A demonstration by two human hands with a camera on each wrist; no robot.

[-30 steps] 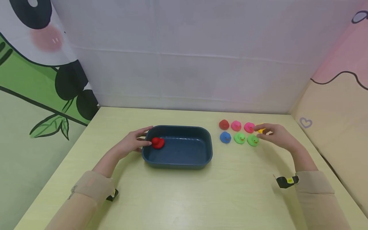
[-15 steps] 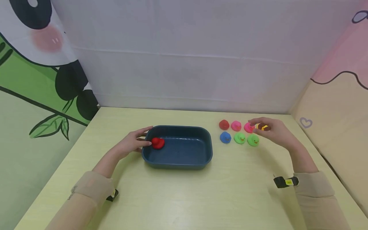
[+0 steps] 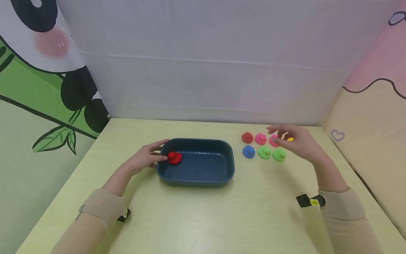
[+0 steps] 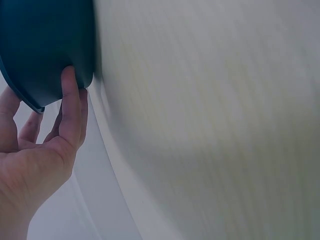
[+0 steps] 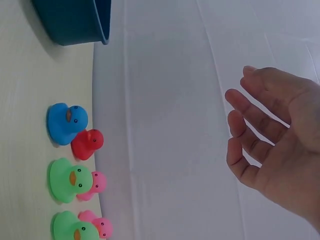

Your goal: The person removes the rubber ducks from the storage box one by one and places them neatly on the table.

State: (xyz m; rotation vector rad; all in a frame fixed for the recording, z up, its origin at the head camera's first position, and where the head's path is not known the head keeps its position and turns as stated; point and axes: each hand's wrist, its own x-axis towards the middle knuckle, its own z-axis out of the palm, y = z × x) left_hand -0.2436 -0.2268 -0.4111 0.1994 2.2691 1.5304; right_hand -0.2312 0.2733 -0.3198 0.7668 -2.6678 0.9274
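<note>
Near the middle of the table [image 3: 203, 215] stands a dark blue tub [image 3: 196, 176], and a red duck [image 3: 174, 157] lies inside it at its left end. The left hand [image 3: 146, 157] rests against that left end, its fingers straight and touching the outer wall and rim; the left wrist view shows the fingertips laid flat on the tub's side [image 4: 45, 55], gripping nothing.

Towards the table's far right corner the other ducks sit in two short rows. The far row has a dark red duck [image 3: 247, 137], a pink duck [image 3: 260, 138] and a second pink duck [image 3: 273, 141] partly covered by the fingers; the near row has a blue duck [image 3: 248, 151] and two green ducks [image 3: 264, 152] [image 3: 279, 154].

The right hand [image 3: 296, 141] hovers just above the right end of these rows, fingers spread and loosely bent, holding nothing, as the right wrist view confirms [image 5: 280, 135]. A yellow duck [image 3: 290, 139] shows through a gap between the fingers, lying on the table under the hand.
</note>
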